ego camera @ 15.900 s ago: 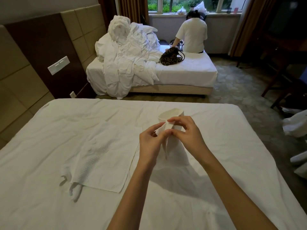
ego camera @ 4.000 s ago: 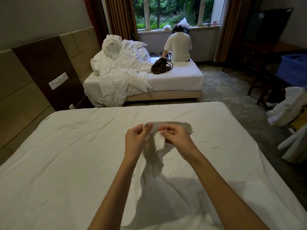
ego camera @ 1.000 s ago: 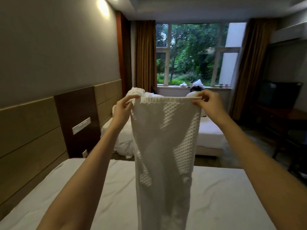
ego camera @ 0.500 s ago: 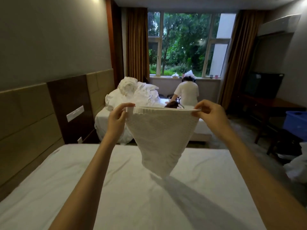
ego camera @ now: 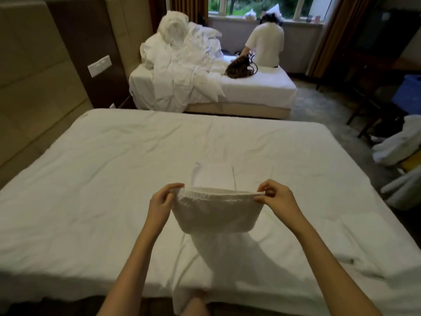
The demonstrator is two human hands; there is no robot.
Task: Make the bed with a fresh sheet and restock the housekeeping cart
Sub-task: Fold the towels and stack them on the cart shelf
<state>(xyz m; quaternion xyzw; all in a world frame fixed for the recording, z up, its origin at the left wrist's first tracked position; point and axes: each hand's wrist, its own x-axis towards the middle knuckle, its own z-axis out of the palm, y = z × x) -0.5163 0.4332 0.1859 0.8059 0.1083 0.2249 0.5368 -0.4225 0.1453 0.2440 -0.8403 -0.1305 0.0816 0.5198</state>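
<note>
White textured towel (ego camera: 215, 213), hemmed top edge stretched taut, hangs above the near bed (ego camera: 91, 201). Left hand (ego camera: 163, 201) and right hand (ego camera: 276, 198) each pinch one top corner. Two beds: the near one has a smooth white sheet, the far bed (ego camera: 255, 90) holds a pile of crumpled linen (ego camera: 182, 65). One person (ego camera: 265, 45) sits there, facing the window.

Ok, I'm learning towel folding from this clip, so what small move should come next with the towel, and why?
Probably lower the held edge forward onto the near bed so the towel lies flat. The left hand and right hand each pinch a top corner, the cloth hangs doubled between them just above the sheet, and part of it already lies on the bed beyond the hands.
</note>
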